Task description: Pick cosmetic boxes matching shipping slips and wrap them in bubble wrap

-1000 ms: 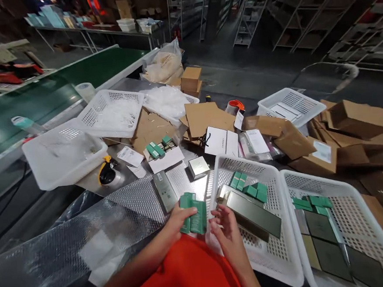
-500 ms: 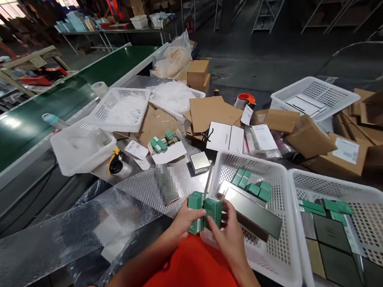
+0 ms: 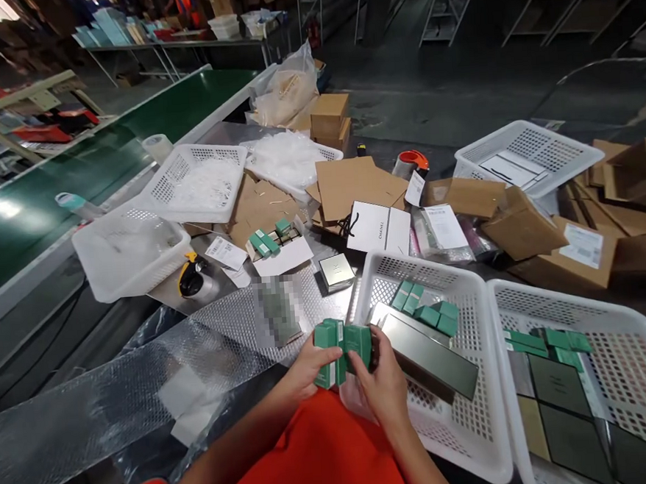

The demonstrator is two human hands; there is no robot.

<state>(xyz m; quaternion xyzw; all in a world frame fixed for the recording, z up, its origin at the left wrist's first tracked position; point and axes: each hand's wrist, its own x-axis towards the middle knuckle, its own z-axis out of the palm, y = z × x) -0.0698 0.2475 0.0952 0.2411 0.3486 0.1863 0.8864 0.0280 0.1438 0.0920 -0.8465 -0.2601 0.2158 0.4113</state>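
Observation:
My left hand is closed round small green boxes, with the thumb across their front. Another green box is gripped in my right hand, side by side with the left hand's boxes. Both hands are above the near left edge of a white perforated basket. Inside it lie a long dark grey box and several green boxes. Beyond my hands, a square gold-topped box and an open white carton holding more green boxes rest on the table.
Bubble wrap stretches across the left. A second basket with dark boxes stands at the right. Farther back are a white paper bag, tape dispensers, cardboard boxes and a green conveyor belt.
The view has shifted slightly. Both hands still hold the green boxes, and the two groups have been brought closer together.

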